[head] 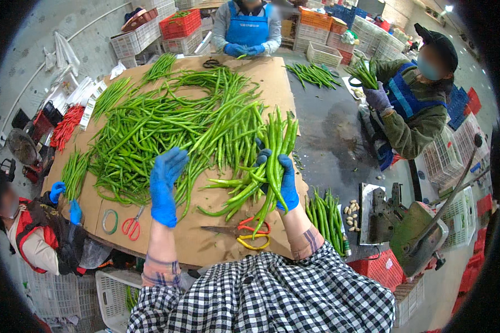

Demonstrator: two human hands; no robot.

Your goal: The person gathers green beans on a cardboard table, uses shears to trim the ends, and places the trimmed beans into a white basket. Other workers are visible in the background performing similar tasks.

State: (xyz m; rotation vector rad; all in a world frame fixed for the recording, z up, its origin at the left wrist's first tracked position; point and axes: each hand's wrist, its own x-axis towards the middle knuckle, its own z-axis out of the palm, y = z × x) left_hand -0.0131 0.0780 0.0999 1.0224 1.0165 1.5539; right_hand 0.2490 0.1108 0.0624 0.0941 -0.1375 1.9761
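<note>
My right hand (281, 177), in a blue glove, is closed around a bunch of long green chili peppers (276, 145), most of them upright, some sticking out to the left. At the near left edge of the big pepper heap (129, 141), my left hand (166, 183), gloved in blue too, is raised with its palm turned sideways; nothing shows in its grasp. Below the held bunch lie scissors (254, 235) with red and yellow handles. Red-handled scissors (132, 228) and a roll of green tape (110, 221) lie left of my left forearm.
Cardboard (150, 245) covers the table. Green peppers (327, 220) lie beside my right forearm, near peanuts (352, 215) and a metal hand-lever machine (416, 233). Red strips (68, 125) lie at the left edge. Co-workers stand left (29, 233), across (248, 29) and right (416, 91). A white crate (116, 299) is below.
</note>
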